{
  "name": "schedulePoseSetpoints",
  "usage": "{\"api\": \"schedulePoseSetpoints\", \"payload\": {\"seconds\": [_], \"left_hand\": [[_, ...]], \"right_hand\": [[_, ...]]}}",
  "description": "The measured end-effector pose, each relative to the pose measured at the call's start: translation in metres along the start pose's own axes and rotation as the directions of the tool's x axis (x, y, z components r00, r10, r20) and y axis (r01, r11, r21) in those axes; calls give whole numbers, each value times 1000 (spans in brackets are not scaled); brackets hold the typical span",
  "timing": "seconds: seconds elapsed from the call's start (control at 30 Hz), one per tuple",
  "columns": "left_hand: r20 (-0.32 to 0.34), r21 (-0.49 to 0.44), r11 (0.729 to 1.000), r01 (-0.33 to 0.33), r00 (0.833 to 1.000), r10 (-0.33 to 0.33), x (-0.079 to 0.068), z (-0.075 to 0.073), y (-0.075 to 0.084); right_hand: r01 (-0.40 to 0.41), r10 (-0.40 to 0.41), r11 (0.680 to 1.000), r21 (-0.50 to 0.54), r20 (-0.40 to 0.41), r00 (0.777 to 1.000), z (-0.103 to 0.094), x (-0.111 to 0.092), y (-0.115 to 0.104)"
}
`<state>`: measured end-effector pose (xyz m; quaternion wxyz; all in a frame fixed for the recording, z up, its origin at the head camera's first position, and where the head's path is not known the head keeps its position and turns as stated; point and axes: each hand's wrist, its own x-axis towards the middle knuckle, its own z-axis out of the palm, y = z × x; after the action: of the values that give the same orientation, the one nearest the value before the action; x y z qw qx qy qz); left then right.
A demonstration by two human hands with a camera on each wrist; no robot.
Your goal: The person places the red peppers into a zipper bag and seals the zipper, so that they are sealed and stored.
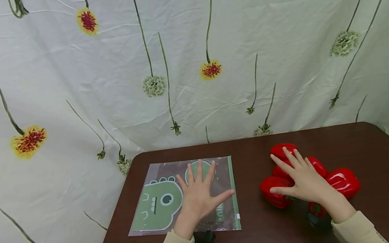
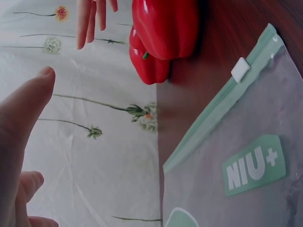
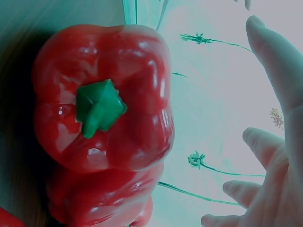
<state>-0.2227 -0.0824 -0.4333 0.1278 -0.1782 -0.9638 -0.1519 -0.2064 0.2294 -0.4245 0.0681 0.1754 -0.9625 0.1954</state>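
Step in hand, as I judge it: ready position, before any grasp. I read the left hand [image 1: 199, 196] as open, fingers spread, above the bag [image 1: 167, 204]; the right hand [image 1: 309, 184], likewise open, is above the peppers [image 1: 317, 166]. Neither grips anything. The bag lies flat on the tabletop [image 1: 251, 198], slider [image 2: 240, 69] edge towards the clustered peppers. In my judgement, a grasp calls for lowering the right hand and curling its fingers round one pepper. I cannot tell whether the bag is sealed.
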Motion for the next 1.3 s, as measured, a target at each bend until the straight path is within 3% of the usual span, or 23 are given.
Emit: {"api": "schedulePoseSetpoints", "payload": {"seconds": [0.27,0.6,0.83,1.13,1.3], "left_hand": [[-88,-138,990,21,996,-34,-1,5,2],[-188,-317,948,41,977,-105,1,9,8],[-164,-471,875,117,962,-217,3,16,13],[-92,-630,759,164,955,-282,3,31,13],[-65,-684,709,171,954,-293,3,42,12]], "right_hand": [[-20,21,996,86,-13,1000,0,-1,1],[-91,96,960,264,-8,995,0,-3,1],[-90,109,923,374,-30,994,3,-5,3],[-79,108,864,498,-29,994,12,-8,8],[-75,106,838,540,-28,994,14,-9,9]]}}
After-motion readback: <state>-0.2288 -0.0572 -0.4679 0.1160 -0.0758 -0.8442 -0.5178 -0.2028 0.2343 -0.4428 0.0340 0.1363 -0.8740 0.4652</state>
